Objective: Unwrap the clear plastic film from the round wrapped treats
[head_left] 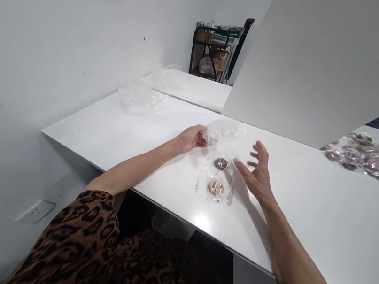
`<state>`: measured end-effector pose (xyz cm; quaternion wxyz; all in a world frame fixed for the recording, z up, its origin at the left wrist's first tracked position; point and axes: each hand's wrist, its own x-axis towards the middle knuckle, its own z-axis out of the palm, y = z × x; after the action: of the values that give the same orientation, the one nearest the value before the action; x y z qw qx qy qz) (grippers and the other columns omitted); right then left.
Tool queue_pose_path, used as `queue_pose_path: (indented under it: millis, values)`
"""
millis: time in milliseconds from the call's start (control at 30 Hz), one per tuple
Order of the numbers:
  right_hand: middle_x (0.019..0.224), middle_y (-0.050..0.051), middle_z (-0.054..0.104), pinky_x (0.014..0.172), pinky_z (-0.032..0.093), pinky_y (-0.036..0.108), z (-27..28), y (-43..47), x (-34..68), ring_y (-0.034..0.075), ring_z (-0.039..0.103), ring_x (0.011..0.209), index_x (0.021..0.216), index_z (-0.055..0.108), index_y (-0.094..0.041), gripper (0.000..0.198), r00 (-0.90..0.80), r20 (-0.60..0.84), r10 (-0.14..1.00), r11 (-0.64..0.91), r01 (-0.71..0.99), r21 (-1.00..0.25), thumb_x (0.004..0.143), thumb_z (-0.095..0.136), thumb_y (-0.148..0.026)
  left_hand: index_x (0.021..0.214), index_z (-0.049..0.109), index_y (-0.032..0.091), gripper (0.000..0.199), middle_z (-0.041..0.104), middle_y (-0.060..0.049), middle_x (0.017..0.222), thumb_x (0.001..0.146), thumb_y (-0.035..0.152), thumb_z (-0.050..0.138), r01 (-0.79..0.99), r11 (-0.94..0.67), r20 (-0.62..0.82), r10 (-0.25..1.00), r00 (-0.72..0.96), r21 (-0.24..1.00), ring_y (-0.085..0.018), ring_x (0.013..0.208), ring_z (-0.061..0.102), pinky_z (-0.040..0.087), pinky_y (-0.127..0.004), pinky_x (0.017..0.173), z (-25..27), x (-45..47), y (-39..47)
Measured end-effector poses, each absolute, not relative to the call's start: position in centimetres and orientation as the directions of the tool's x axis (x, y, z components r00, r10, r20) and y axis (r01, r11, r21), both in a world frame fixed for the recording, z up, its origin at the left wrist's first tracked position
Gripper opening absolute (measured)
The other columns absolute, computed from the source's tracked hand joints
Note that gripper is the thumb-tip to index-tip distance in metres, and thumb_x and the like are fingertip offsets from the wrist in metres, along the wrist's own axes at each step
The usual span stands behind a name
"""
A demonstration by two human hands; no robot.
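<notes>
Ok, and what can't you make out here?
Head view:
Contents of the crinkled clear plastic bag in the left hand: blurred by glare.
Pile of pink and brown plastic-wrapped pieces: cut off by the right edge.
Any lettering on the green and white box on the black metal rack: too small.

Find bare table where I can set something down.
Bare tabletop lies between the left forearm and the crumpled clear film; another stretch lies between the right forearm and the cluster of wrapped packets. Crowded: between left hand and right hand, clear plastic; nearer you, a brown packet and a gold packet.
</notes>
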<state>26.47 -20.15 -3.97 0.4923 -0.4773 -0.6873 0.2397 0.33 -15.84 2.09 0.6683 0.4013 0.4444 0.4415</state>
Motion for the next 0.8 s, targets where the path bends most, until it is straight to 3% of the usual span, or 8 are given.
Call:
queue_pose_path:
  millis: [67,133,233,333,433,533,667,800]
  values:
    - [0.165,0.015,0.037,0.112,0.042,0.067,-3.9,-19.9,26.3,0.041,0.037,0.149,0.155,0.044,-0.031,0.093,-0.118,0.587,0.801,0.551,0.527,-0.647,0.076,0.080,-0.066,0.071,0.059,0.016,0.035,0.065,-0.005,0.063,0.099,0.025,0.039,-0.175,0.387,-0.318,0.891,0.324,0.905,-0.015,0.057,0.061,0.049,-0.028,0.067,1.9,0.8,-17.8]
    - [0.158,0.013,0.047,0.118,0.036,0.066,-3.6,-20.1,25.9,0.039,0.038,0.150,0.143,0.057,-0.031,0.071,-0.190,0.650,0.736,0.631,0.541,-0.556,0.083,0.074,-0.065,0.072,0.060,0.016,0.038,0.067,-0.006,0.063,0.101,0.031,0.040,-0.140,0.441,-0.359,0.846,0.395,0.886,-0.016,0.057,0.062,0.049,-0.029,0.066,1.8,1.3,-18.9]
    - [0.129,0.010,0.070,0.108,0.048,0.055,-2.9,-21.1,24.9,0.031,0.063,0.123,0.122,0.070,-0.028,0.044,-0.163,0.626,0.763,0.624,0.438,-0.647,0.094,0.064,-0.061,0.087,0.067,0.014,0.054,0.073,-0.010,0.079,0.103,0.058,0.040,-0.161,0.457,-0.341,0.817,0.465,0.875,-0.016,0.061,0.064,0.050,-0.030,0.066,1.5,1.9,-19.5]
    - [0.104,0.007,0.075,0.089,0.055,0.043,-2.1,-22.2,23.9,0.025,0.069,0.096,0.110,0.073,-0.024,0.041,-0.023,0.524,0.852,0.504,0.309,-0.806,0.092,0.067,-0.061,0.106,0.068,0.012,0.066,0.073,-0.013,0.100,0.095,0.074,0.047,-0.212,0.370,-0.244,0.856,0.455,0.904,-0.015,0.069,0.066,0.052,-0.031,0.069,1.1,2.5,-20.0]
    - [0.092,0.004,0.073,0.080,0.054,0.037,-1.5,-22.6,23.4,0.021,0.065,0.085,0.096,0.074,-0.022,0.041,0.011,0.443,0.897,0.429,0.223,-0.875,0.093,0.065,-0.063,0.131,0.058,0.016,0.066,0.069,-0.014,0.114,0.088,0.065,0.069,-0.214,0.292,-0.164,0.868,0.468,0.932,-0.017,0.083,0.069,0.056,-0.034,0.079,0.3,3.3,-20.6]
    - [0.089,0.004,0.073,0.077,0.052,0.035,-1.3,-22.7,23.1,0.019,0.064,0.082,0.089,0.075,-0.022,0.046,-0.036,0.379,0.925,0.379,0.180,-0.908,0.094,0.060,-0.065,0.146,0.047,0.019,0.083,0.070,-0.015,0.115,0.080,0.056,0.082,-0.233,0.281,-0.133,0.855,0.501,0.931,-0.020,0.088,0.070,0.057,-0.040,0.084,-0.6,4.0,-20.9]
    - [0.088,0.006,0.075,0.072,0.053,0.034,-0.6,-22.6,21.9,0.020,0.067,0.081,0.086,0.076,-0.021,0.046,-0.047,0.296,0.954,0.299,0.089,-0.950,0.089,0.066,-0.065,0.126,0.063,0.012,0.065,0.073,-0.016,0.106,0.078,0.050,0.086,-0.318,0.405,-0.183,0.817,0.546,0.857,-0.023,0.086,0.072,0.060,-0.042,0.083,-1.3,3.9,-20.5]
    - [0.091,0.007,0.077,0.069,0.054,0.032,1.1,-21.8,20.7,0.019,0.071,0.082,0.081,0.072,-0.021,0.042,0.064,0.311,0.948,0.317,-0.110,-0.942,0.091,0.066,-0.061,0.113,0.066,0.011,0.044,0.073,-0.016,0.101,0.081,0.034,0.084,-0.496,0.492,-0.249,0.843,0.477,0.716,-0.026,0.090,0.073,0.062,-0.041,0.081,-1.4,3.0,-19.9]
